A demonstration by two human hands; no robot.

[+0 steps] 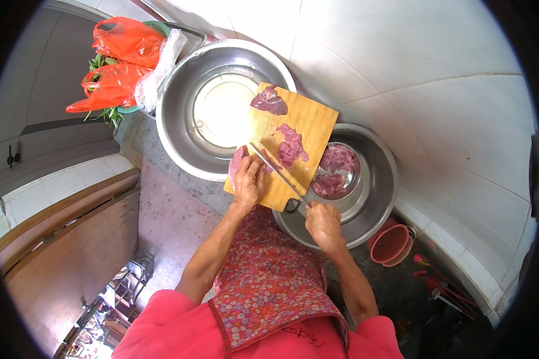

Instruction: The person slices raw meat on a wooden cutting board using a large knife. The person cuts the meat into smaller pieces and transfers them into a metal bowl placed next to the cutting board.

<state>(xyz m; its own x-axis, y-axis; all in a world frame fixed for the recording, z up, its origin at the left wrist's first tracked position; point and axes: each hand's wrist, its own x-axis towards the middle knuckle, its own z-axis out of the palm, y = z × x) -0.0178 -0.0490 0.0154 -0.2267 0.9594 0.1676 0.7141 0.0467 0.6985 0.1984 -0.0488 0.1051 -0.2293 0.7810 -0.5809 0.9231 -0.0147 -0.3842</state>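
A wooden cutting board (317,119) lies tilted across the rims of two metal basins. My left hand (248,179) presses a piece of raw meat (237,163) at the board's left edge, fingers curled over it. In my right hand (325,226) is the handle of a knife (276,170). Its long narrow blade slants up and left across the board, touching down beside my left fingertips. Sliced meat (291,145) sits in a pile at the board's middle, and a darker chunk (270,101) rests near the far edge.
Beyond the board's left side stands the large basin (176,119); the smaller basin (382,197) at right holds a bowl (356,179) of cut meat. Red plastic bags (126,45) with greens are at far left. A red bucket (390,244) stands on the floor by the tiled wall (449,119).
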